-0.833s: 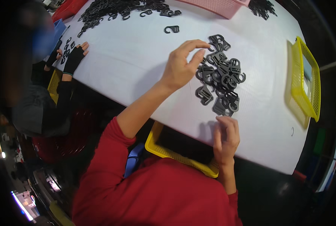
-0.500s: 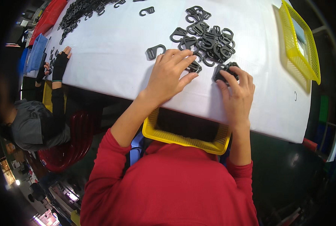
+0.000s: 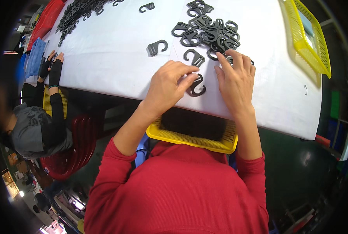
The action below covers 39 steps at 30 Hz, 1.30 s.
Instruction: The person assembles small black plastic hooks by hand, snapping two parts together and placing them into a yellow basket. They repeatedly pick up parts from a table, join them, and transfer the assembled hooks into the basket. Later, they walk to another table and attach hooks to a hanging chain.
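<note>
Black, smooth-looking hooks, each with a slotted flat end and an open curl, lie in a tangled pile (image 3: 212,33) on the smooth white tabletop (image 3: 111,58). The left hand (image 3: 170,84) pinches one hook (image 3: 197,90) between thumb and forefinger near the table edge, its curl toward the person. A loose hook (image 3: 197,59) lies just beyond. The right hand (image 3: 237,80), fingers bent, covers the pile's near right side; whether it grips anything cannot be told. A yellow mesh-walled basket (image 3: 312,58) stands at the right.
</note>
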Tool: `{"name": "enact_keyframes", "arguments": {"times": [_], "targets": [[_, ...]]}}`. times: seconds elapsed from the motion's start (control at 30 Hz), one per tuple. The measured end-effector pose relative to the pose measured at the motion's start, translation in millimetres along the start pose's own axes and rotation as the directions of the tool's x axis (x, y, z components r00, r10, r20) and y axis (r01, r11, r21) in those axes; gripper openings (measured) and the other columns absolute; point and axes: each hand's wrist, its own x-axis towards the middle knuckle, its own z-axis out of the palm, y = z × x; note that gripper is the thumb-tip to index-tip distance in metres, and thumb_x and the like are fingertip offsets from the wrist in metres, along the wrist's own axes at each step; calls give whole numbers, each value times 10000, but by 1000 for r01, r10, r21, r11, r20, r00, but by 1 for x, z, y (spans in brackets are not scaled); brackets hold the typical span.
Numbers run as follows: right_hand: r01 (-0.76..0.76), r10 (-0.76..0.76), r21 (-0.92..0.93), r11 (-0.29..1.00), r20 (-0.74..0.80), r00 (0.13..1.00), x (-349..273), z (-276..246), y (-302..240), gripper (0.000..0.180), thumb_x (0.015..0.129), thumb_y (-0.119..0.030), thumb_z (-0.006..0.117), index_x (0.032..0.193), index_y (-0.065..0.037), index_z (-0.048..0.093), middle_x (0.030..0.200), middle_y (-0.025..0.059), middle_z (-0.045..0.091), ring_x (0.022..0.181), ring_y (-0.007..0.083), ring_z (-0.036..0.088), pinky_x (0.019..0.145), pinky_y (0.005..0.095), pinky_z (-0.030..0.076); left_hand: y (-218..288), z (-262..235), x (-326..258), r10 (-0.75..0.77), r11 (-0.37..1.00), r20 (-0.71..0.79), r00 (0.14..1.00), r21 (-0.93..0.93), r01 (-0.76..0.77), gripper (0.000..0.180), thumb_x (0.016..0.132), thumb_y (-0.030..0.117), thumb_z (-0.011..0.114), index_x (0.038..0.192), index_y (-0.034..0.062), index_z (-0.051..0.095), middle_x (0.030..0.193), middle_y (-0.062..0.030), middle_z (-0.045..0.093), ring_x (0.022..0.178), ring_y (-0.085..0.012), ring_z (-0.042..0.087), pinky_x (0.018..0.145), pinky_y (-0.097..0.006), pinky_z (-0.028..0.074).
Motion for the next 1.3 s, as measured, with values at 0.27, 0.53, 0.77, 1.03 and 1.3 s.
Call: {"name": "enact_keyframes", "arguments": {"times": [0.27, 0.53, 0.77, 1.03, 1.3], "targets": [[73, -84, 101, 992, 111, 990, -20, -18, -24, 199, 732, -129, 730, 930, -112, 708, 1070, 30, 594, 1051, 232, 522, 885, 387, 361, -38, -17, 16, 130, 937, -244, 961, 347, -39, 215, 823, 67, 674, 1036, 51, 697, 1046, -92, 665, 935, -270, 595, 820, -368, 475], [254, -254, -25, 967, 13, 967, 60, 29, -16, 209, 777, -63, 613, 962, -88, 707, 1039, 43, 586, 986, 219, 529, 847, 360, 388, -66, -43, 23, 9, 919, -251, 968, 384, 92, 388, 809, 160, 715, 1166, 28, 642, 1194, -110, 614, 1074, -285, 546, 903, -377, 457], [241, -243, 41, 970, 35, 969, 66, 33, -18, 109, 780, -96, 678, 886, -83, 703, 1015, 23, 597, 969, 218, 539, 825, 359, 389, -76, -49, 9, 15, 965, -173, 985, 259, 31, 354, 773, 130, 743, 1106, 36, 671, 1064, -100, 632, 969, -271, 556, 831, -360, 469], [-200, -7, 541, 817, 355, 935, 59, 13, -54, 93, 828, -89, 656, 879, -20, 692, 946, 88, 603, 928, 273, 557, 827, 370, 425, -59, -58, -23, -195, 975, -204, 959, 70, 213, 179, 839, 74, 682, 1010, 22, 699, 921, -99, 653, 840, -217, 587, 707, -319, 481], [57, -138, 323, 945, 234, 962, 78, 36, -51, 251, 817, -19, 591, 1030, -71, 712, 1093, 90, 593, 1041, 272, 537, 854, 398, 411, -77, -59, -26, -97, 968, -348, 932, 184, 170, 137, 883, 58, 636, 996, 41, 710, 971, -85, 653, 810, -176, 608, 650, -272, 487]]}}
